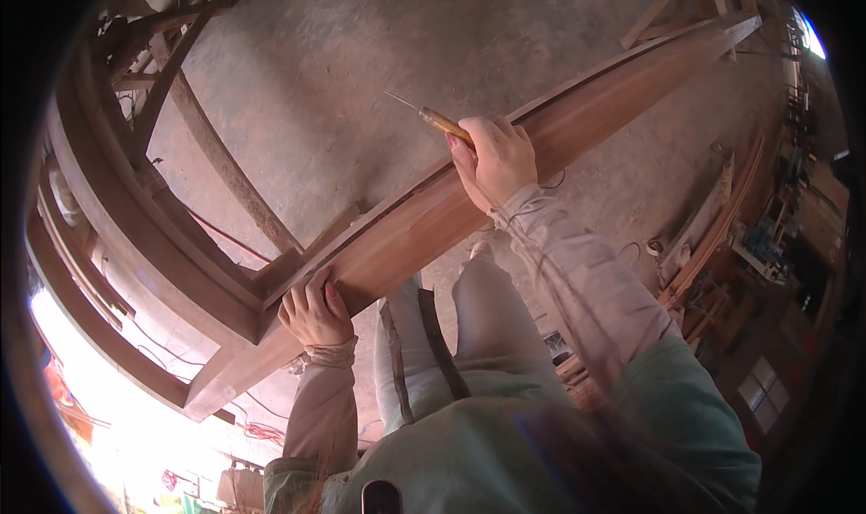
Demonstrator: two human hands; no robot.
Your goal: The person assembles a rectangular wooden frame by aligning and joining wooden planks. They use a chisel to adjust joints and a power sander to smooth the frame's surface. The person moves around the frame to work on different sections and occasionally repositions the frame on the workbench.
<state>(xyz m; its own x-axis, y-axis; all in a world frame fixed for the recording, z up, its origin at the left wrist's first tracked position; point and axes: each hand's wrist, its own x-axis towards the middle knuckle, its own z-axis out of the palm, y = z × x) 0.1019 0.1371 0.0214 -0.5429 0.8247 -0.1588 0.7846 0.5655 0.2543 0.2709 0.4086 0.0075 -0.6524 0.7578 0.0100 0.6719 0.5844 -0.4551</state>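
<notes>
A long reddish-brown wooden beam (397, 239) runs diagonally in front of me, from lower left to upper right, with a narrow dark groove along its far side. Near its left end, my left hand (316, 313) grips the beam, fingers bent over the top. My right hand (498, 160) is closed around the wooden handle of a thin-bladed awl-like tool (446, 126). Its slender metal blade points away to the upper left, over the floor beyond the beam. The right hand is above the middle of the beam; whether it touches the wood is unclear.
A curved wooden frame (149, 234) joins the beam at the left. Behind it, wooden legs and a brace (216, 153) stand on the concrete floor (316, 72). A wooden support (672, 18) is under the far right end. Long boards (713, 230) lie to the right.
</notes>
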